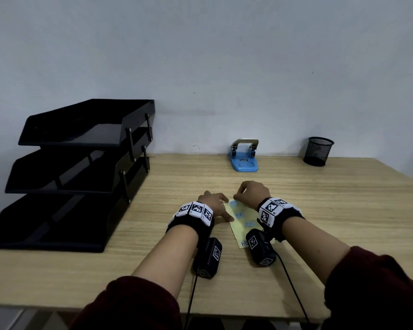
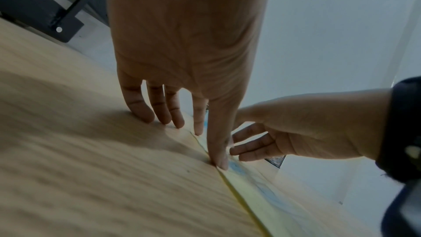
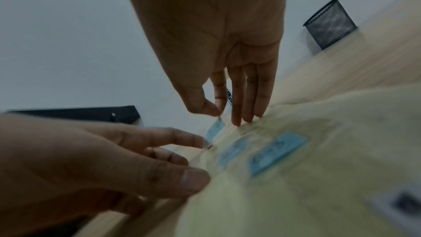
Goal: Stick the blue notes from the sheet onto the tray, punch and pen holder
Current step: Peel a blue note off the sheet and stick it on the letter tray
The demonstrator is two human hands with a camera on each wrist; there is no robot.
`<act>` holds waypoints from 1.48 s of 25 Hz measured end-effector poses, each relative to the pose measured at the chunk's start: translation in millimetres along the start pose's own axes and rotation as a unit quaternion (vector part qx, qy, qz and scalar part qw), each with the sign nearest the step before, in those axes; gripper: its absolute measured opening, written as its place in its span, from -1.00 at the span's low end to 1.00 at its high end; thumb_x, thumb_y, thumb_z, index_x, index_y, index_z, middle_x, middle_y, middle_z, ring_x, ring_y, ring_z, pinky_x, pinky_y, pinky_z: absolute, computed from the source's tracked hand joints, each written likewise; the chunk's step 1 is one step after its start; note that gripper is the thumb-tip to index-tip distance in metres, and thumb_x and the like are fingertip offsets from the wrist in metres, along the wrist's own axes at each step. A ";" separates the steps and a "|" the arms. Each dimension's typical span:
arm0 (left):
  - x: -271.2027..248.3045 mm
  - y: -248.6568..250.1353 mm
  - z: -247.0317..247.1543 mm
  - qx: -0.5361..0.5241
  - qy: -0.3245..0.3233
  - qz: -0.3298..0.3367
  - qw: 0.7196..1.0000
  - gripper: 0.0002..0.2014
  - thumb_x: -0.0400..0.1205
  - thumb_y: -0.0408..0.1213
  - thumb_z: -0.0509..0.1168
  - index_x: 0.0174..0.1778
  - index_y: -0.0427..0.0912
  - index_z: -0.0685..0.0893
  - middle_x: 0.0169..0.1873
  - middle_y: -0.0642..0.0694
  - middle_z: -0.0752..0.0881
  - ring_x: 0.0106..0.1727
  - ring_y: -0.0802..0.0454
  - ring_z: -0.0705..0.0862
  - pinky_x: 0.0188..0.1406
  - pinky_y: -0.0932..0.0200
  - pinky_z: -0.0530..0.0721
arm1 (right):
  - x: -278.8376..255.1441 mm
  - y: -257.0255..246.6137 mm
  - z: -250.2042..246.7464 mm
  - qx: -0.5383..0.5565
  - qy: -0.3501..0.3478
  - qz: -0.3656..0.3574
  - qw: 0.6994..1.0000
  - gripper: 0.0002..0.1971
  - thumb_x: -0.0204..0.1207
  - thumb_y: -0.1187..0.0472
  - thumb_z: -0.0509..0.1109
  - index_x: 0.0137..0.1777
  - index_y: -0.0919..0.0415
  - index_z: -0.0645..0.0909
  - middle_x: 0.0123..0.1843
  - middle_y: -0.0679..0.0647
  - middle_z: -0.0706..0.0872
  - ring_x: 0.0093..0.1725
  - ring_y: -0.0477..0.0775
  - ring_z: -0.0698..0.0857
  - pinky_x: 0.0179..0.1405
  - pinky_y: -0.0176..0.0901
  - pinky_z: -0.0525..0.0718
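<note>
A pale yellow sheet lies on the desk between my hands, with blue notes stuck on it. My left hand presses the sheet's left edge flat with straight fingers. My right hand pinches the corner of the farthest blue note between thumb and forefinger, and that note is partly lifted off the sheet. A black three-tier tray stands at the left. At the back of the desk sit a blue hole punch and, to the right, a black mesh pen holder.
The wooden desk runs to a plain wall behind. Black camera units with cables hang under both wrists near the sheet's front end.
</note>
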State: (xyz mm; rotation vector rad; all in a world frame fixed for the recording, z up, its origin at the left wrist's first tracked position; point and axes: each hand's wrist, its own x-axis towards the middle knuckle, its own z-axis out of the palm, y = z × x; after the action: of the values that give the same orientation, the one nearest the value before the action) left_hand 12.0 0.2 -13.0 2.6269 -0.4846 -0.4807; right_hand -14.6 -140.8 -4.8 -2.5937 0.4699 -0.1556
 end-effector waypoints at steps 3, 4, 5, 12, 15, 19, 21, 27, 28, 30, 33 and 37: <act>0.7 0.2 0.2 -0.004 -0.001 -0.003 1.000 -0.25 0.34 -0.01 0.56 0.48 0.10 0.47 0.44 -0.22 0.39 0.48 -0.17 0.44 0.42 -0.02 0.49 | 2.9 -0.3 -3.6 0.088 -0.021 0.008 0.996 -0.85 0.48 0.05 0.31 -0.13 0.13 0.50 -0.02 0.14 0.79 -0.01 0.19 0.77 0.03 -0.05 0.67; 0.7 0.8 0.1 -0.004 0.000 -0.004 1.000 -0.24 0.34 -0.01 0.56 0.48 0.09 0.46 0.44 -0.21 0.39 0.48 -0.17 0.44 0.43 -0.03 0.49 | 3.4 0.6 -5.9 0.127 -0.035 0.012 0.991 -0.87 0.49 0.08 0.29 -0.13 0.13 0.48 -0.05 0.13 0.77 -0.06 0.20 0.77 -0.06 -0.05 0.68; 0.5 1.5 0.0 -0.003 0.002 -0.001 1.000 -0.23 0.35 -0.02 0.57 0.49 0.08 0.45 0.44 -0.21 0.40 0.48 -0.17 0.45 0.43 -0.02 0.49 | 3.3 1.8 -8.6 0.161 -0.047 0.011 0.986 -0.89 0.50 0.11 0.28 -0.12 0.13 0.46 -0.05 0.12 0.74 -0.11 0.18 0.74 -0.19 -0.10 0.65; -4.9 2.1 -6.9 -0.037 -0.002 0.018 0.999 -0.22 0.42 0.01 0.51 0.51 -0.16 0.39 0.42 -0.19 0.55 0.43 -0.12 0.54 0.39 0.04 0.52 | -7.3 6.1 -30.5 0.197 -0.048 -0.045 0.978 -0.83 0.56 0.24 0.25 -0.25 0.03 0.47 -0.07 0.04 0.71 -0.15 0.06 0.58 -0.39 -0.28 0.47; -10.8 -2.3 -16.9 -0.121 0.021 0.032 0.992 -0.28 0.42 0.08 0.49 0.45 -0.15 0.48 0.39 -0.18 0.60 0.41 -0.10 0.57 0.38 0.05 0.52 | -12.1 -0.3 -39.5 0.185 -0.033 -0.079 0.979 -0.84 0.58 0.18 0.26 -0.24 -0.01 0.46 -0.06 0.01 0.70 -0.13 0.03 0.60 -0.32 -0.26 0.47; -26.3 -4.9 -33.6 -0.242 0.116 0.057 0.962 -0.58 0.43 -0.01 0.47 0.14 -0.13 0.66 0.20 -0.14 0.71 0.24 -0.08 0.67 0.23 0.05 0.59 | -26.0 -19.7 -48.2 0.173 -0.016 -0.128 0.976 -0.93 0.61 0.18 0.23 -0.10 0.10 0.49 -0.04 0.02 0.68 -0.22 -0.05 0.58 -0.32 -0.29 0.46; -33.8 -6.9 -42.2 -0.269 0.163 0.066 0.947 -0.74 0.41 -0.03 0.48 -0.09 -0.06 0.68 0.10 -0.10 0.76 0.19 -0.06 0.70 0.20 0.04 0.61 | -35.2 -33.4 -51.5 0.168 -0.011 -0.147 0.975 -0.95 0.62 0.18 0.22 -0.04 0.14 0.48 -0.04 0.05 0.67 -0.16 0.05 0.60 -0.36 -0.29 0.46; -57.0 -14.8 -67.3 -0.291 0.228 0.085 0.925 -0.88 0.38 -0.01 0.44 -0.29 0.07 0.68 -0.13 0.03 0.77 0.12 -0.04 0.73 0.25 -0.02 0.64 | -54.1 -74.9 -55.8 0.166 -0.004 -0.192 0.967 -0.94 0.62 0.17 0.24 -0.05 0.14 0.48 -0.12 0.07 0.67 -0.25 0.07 0.59 -0.24 -0.15 0.53; -60.6 -16.1 -71.6 -0.289 0.237 0.087 0.923 -0.89 0.40 -0.02 0.43 -0.28 0.06 0.69 -0.14 0.02 0.77 0.12 -0.04 0.73 0.24 -0.01 0.64 | -55.5 -81.1 -55.5 0.174 -0.004 -0.189 0.966 -0.93 0.62 0.16 0.24 -0.05 0.14 0.49 -0.18 0.03 0.65 -0.31 0.02 0.56 -0.31 -0.19 0.51; -64.8 -20.8 -80.2 -0.289 0.258 0.078 0.919 -0.91 0.44 -0.07 0.42 -0.31 0.05 0.68 -0.17 -0.02 0.76 0.11 -0.08 0.74 0.15 0.05 0.63 | -56.8 -92.6 -54.2 0.202 -0.002 -0.182 0.962 -0.90 0.61 0.12 0.26 -0.02 0.13 0.51 -0.21 -0.03 0.63 -0.30 -0.01 0.56 -0.33 -0.22 0.51; -67.8 -29.8 -93.6 -0.302 0.284 0.057 0.908 -0.84 0.39 0.00 0.41 -0.44 0.07 0.63 -0.17 -0.04 0.77 0.10 -0.10 0.74 0.17 0.06 0.65 | -55.1 -106.1 -49.0 0.263 -0.002 -0.159 0.951 -0.84 0.60 0.07 0.28 0.08 0.11 0.53 -0.02 0.08 0.69 -0.08 0.07 0.66 -0.20 -0.14 0.57; -71.5 -39.1 -117.0 -0.308 0.331 0.048 0.891 -0.83 0.42 0.00 0.41 -0.30 -0.02 0.71 -0.12 0.02 0.78 0.05 0.00 0.72 0.17 0.13 0.63 | -53.8 -129.7 -36.2 0.385 -0.093 -0.101 0.913 -0.74 0.61 0.08 0.28 0.21 0.18 0.53 0.29 0.15 0.69 -0.01 0.08 0.67 -0.14 -0.12 0.61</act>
State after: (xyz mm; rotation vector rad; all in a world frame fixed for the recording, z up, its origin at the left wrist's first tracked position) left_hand 6.2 102.1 86.5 1.9587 -0.1837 0.2730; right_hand -33.0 -32.0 89.3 -1.8435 0.0382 -0.1272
